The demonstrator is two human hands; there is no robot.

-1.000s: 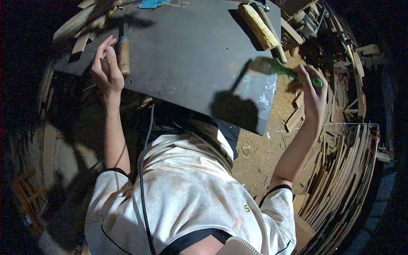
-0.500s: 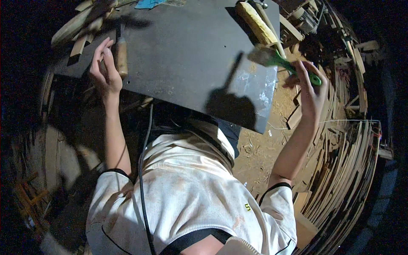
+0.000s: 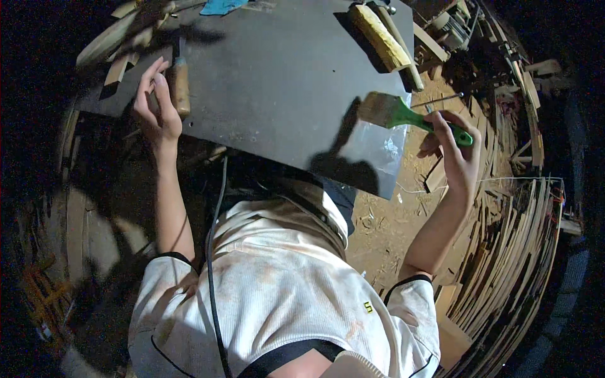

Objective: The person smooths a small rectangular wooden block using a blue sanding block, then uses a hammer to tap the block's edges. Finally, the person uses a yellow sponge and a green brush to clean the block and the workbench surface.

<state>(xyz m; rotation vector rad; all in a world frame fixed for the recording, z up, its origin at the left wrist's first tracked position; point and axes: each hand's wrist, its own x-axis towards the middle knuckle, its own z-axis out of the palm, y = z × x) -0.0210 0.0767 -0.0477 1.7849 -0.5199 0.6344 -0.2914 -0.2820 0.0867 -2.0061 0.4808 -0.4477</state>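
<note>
My right hand (image 3: 463, 135) is closed around the green handle of a paintbrush (image 3: 392, 113). The pale bristles point left, over the right edge of the dark grey tabletop (image 3: 271, 82); whether they touch it I cannot tell. At the table's left front, my left hand (image 3: 157, 110) has its fingers stretched out and holds nothing. Just right of those fingers lies a tool with a wooden handle (image 3: 181, 91), its dark narrow end pointing away from me.
A yellowish wood piece (image 3: 380, 39) and a long wooden stick (image 3: 406, 60) lie at the far right. Blue material (image 3: 222, 5) sits at the far edge. Stacked wooden strips (image 3: 510, 252) stand at right; shavings cover the floor (image 3: 378, 233). A black cable (image 3: 214, 252) hangs over my front.
My right hand has lowered slightly toward me, and the brush head has come nearer and a little left, its broad side now showing. My left hand has hardly moved.
</note>
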